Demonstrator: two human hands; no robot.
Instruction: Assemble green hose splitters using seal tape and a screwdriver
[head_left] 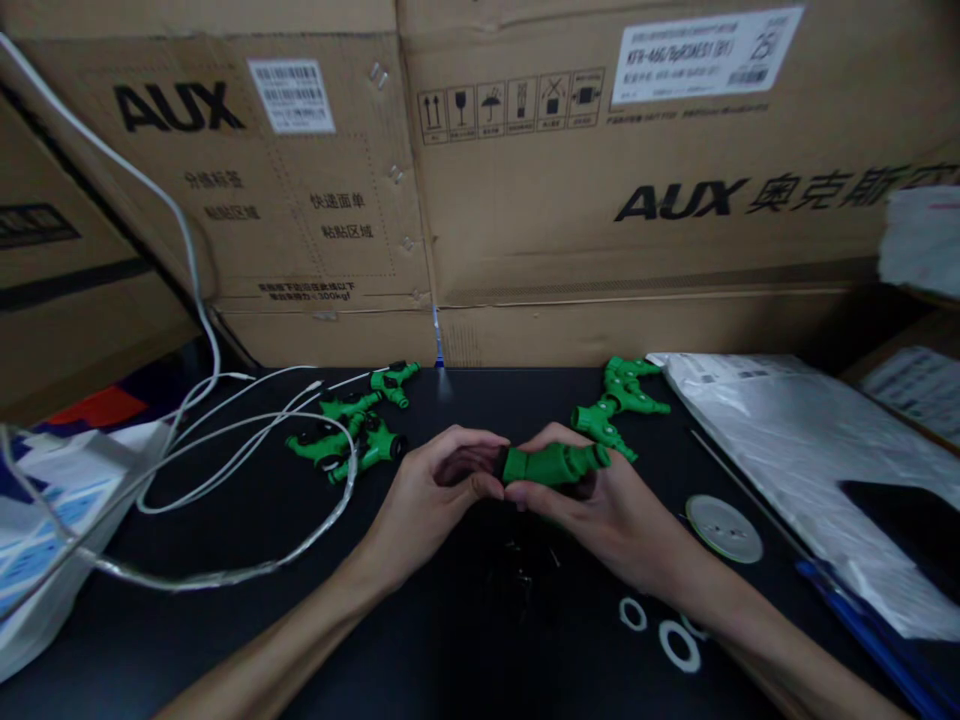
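Both hands meet above the middle of the dark table around a green plastic hose connector [551,464]. Its stepped, narrower end points right, and a black part shows at its left end. My left hand [442,478] is closed, thumb and fingers curled at that black end. My right hand [611,515] grips the green body from below, with its thumb along the near side. Fingers hide the connector's underside. On the table below lie several small black parts [521,570], too dark to name.
Green connectors with black parts [375,445] lie on the left, other green connectors [619,400] on the right. Looped white cable [225,578] crosses the left side. White rings [679,646], a round disc [724,528] and a plastic-wrapped package [787,450] are on the right. Cardboard boxes [525,220] stand behind.
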